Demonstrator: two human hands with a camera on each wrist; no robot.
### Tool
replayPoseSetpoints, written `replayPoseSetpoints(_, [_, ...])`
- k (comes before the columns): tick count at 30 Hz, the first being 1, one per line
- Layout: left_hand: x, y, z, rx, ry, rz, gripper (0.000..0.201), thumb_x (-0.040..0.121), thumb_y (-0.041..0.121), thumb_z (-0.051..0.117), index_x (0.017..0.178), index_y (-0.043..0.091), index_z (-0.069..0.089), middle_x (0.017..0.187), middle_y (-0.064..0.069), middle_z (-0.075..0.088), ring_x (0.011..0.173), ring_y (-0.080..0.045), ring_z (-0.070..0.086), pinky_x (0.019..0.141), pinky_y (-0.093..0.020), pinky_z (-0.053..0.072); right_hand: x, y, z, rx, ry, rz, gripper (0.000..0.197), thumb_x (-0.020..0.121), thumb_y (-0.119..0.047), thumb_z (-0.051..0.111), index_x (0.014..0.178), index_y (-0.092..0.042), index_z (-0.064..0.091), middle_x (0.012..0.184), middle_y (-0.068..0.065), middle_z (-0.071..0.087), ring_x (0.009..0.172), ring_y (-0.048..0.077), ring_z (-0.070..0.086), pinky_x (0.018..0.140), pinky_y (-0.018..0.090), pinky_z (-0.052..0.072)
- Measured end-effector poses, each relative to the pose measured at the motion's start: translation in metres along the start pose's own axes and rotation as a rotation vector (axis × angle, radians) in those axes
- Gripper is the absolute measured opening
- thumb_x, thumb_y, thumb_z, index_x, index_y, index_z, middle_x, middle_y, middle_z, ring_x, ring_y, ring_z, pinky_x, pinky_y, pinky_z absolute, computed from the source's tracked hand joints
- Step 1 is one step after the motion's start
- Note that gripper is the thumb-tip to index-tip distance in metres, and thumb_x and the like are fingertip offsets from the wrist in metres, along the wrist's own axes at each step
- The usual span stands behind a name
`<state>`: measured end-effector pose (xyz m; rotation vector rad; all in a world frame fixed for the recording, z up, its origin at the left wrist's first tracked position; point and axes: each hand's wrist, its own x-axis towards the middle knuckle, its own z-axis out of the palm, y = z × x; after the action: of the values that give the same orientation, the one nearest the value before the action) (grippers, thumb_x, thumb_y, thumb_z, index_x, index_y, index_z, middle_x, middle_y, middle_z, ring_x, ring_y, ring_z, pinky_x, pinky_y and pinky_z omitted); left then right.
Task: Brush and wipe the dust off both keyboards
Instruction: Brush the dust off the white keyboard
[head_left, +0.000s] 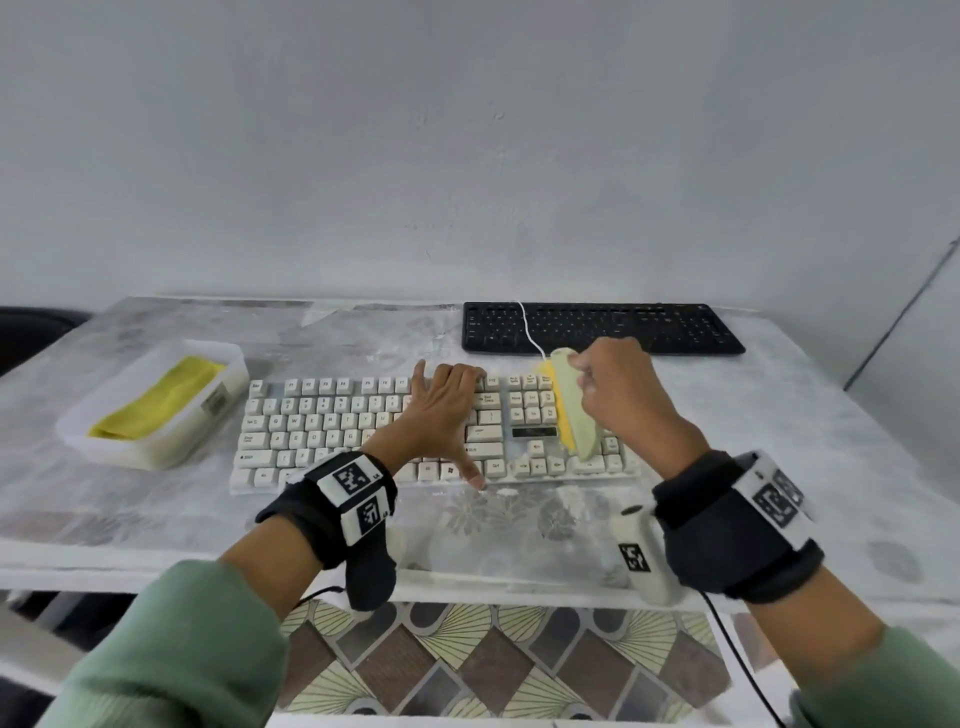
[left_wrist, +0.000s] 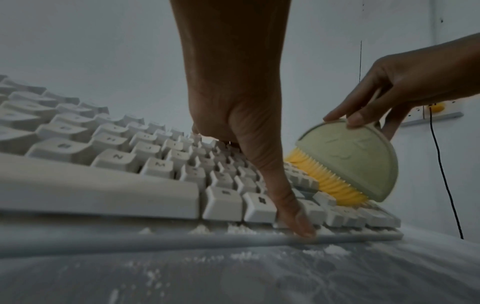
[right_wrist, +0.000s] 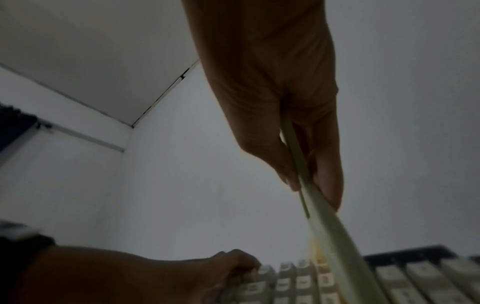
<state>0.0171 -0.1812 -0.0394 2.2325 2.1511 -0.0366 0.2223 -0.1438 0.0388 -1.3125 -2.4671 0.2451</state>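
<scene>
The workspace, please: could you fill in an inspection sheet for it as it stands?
Surface: table under a patterned cover, white dust along the white keyboard's front edge.
Job's things: white keyboard near; black keyboard behind it; brush, yellow bristles on the white keyboard's right-hand keys; yellow cloth in a tray.
Clutter: nothing seen.
Grippers: left hand spread on the white keyboard; right hand pinches the brush.
Cables: white cable across the black keyboard.
Surroundings: plain wall, wall socket.
</scene>
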Motion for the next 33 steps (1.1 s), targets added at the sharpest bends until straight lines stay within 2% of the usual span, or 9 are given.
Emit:
replayPoseSetpoints(2, [-0.002, 0.002, -0.001, 0.018, 0.025, 0.009, 0.135, 0.047, 0.073, 0.076, 0.145, 0.004, 0.014, 0.141, -0.008, 0.025, 0.135, -0.024, 0.019, 0.113, -0.057, -0.011, -0.002, 0.001, -0.009, 0.0, -0.058, -0.002, 0.017, 0.087, 0.005, 0.054, 0.096, 0.003, 0.068, 0.108, 0.014, 0.067, 0.087, 0.024, 0.065, 0.074, 0.021, 0.049])
replayPoseSetpoints(5, [-0.007, 0.004, -0.001, 0.054, 0.082, 0.026, 0.135, 0.048, 0.076, 0.074, 0.145, 0.002, 0.015, 0.142, -0.008, 0.025, 0.137, -0.024, 0.02, 0.114, -0.055, -0.013, 0.002, 0.001, -0.031, 0.047, -0.002, 0.01, 0.027, 0.088, 0.001, 0.055, 0.114, -0.001, 0.064, 0.115, 0.01, 0.065, 0.091, 0.021, 0.065, 0.068, 0.013, 0.041])
replayPoseSetpoints(9, [-0.007, 0.005, -0.003, 0.096, 0.145, 0.02, 0.137, 0.048, 0.078, 0.072, 0.146, 0.002, 0.015, 0.145, -0.009, 0.025, 0.137, -0.025, 0.021, 0.115, -0.053, -0.009, 0.007, 0.002, -0.038, 0.096, 0.221, 0.017, 0.036, 0.091, -0.002, 0.054, 0.126, -0.005, 0.054, 0.116, 0.015, 0.063, 0.096, 0.021, 0.062, 0.078, 0.012, 0.034])
replayPoseSetpoints(13, [0.004, -0.002, -0.001, 0.111, 0.216, 0.019, 0.137, 0.038, 0.077, 0.077, 0.14, -0.001, 0.028, 0.137, -0.015, 0.04, 0.128, -0.033, 0.038, 0.113, -0.057, 0.007, 0.002, -0.001, -0.019, 0.115, 0.268, 0.0, 0.038, 0.093, -0.002, 0.05, 0.131, -0.007, 0.05, 0.096, 0.014, 0.06, 0.074, 0.016, 0.05, 0.069, 0.022, 0.038])
replayPoseSetpoints(16, [0.014, -0.006, -0.004, 0.128, 0.218, 0.053, 0.138, 0.038, 0.077, 0.077, 0.14, -0.002, 0.027, 0.137, -0.017, 0.041, 0.129, -0.035, 0.038, 0.113, -0.057, 0.005, -0.005, -0.003, -0.004, 0.061, 0.219, 0.031, 0.037, 0.093, 0.001, 0.046, 0.13, -0.005, 0.052, 0.087, 0.009, 0.049, 0.078, 0.02, 0.048, 0.068, 0.028, 0.039])
replayPoseSetpoints(22, [0.024, -0.009, -0.007, 0.123, 0.215, 0.076, 0.138, 0.044, 0.073, 0.078, 0.145, -0.003, 0.021, 0.146, -0.017, 0.029, 0.138, -0.032, 0.023, 0.114, -0.05, -0.009, -0.02, 0.014, 0.005, 0.1, 0.025, 0.16, 0.027, 0.088, 0.002, 0.055, 0.114, 0.002, 0.063, 0.113, 0.016, 0.064, 0.097, 0.023, 0.063, 0.084, 0.024, 0.048])
replayPoseSetpoints(26, [0.025, -0.009, -0.006, 0.124, 0.191, 0.057, 0.138, 0.047, 0.072, 0.077, 0.147, 0.0, 0.015, 0.147, -0.013, 0.024, 0.139, -0.028, 0.019, 0.117, -0.047, -0.005, -0.012, 0.019, -0.01, 0.152, 0.179, 0.119, 0.033, 0.089, 0.0, 0.057, 0.122, -0.004, 0.059, 0.112, 0.016, 0.065, 0.095, 0.019, 0.063, 0.075, 0.009, 0.038])
replayPoseSetpoints(29, [0.025, -0.008, -0.007, 0.107, 0.172, 0.053, 0.137, 0.048, 0.07, 0.078, 0.146, 0.001, 0.012, 0.146, -0.011, 0.022, 0.137, -0.026, 0.019, 0.119, -0.046, 0.001, -0.011, 0.02, -0.007, 0.101, 0.1, 0.06, 0.034, 0.087, 0.002, 0.057, 0.12, -0.006, 0.061, 0.108, 0.013, 0.067, 0.065, -0.003, 0.05, 0.056, 0.002, 0.035])
replayPoseSetpoints(33, [0.026, -0.008, -0.006, 0.074, 0.179, 0.045, 0.136, 0.048, 0.065, 0.082, 0.147, 0.002, 0.012, 0.146, -0.01, 0.023, 0.136, -0.026, 0.02, 0.118, -0.044, 0.003, -0.008, 0.021, -0.021, -0.001, 0.009, 0.006, 0.032, 0.086, -0.003, 0.062, 0.117, -0.012, 0.063, 0.11, 0.008, 0.068, 0.084, 0.011, 0.063, 0.064, 0.006, 0.032])
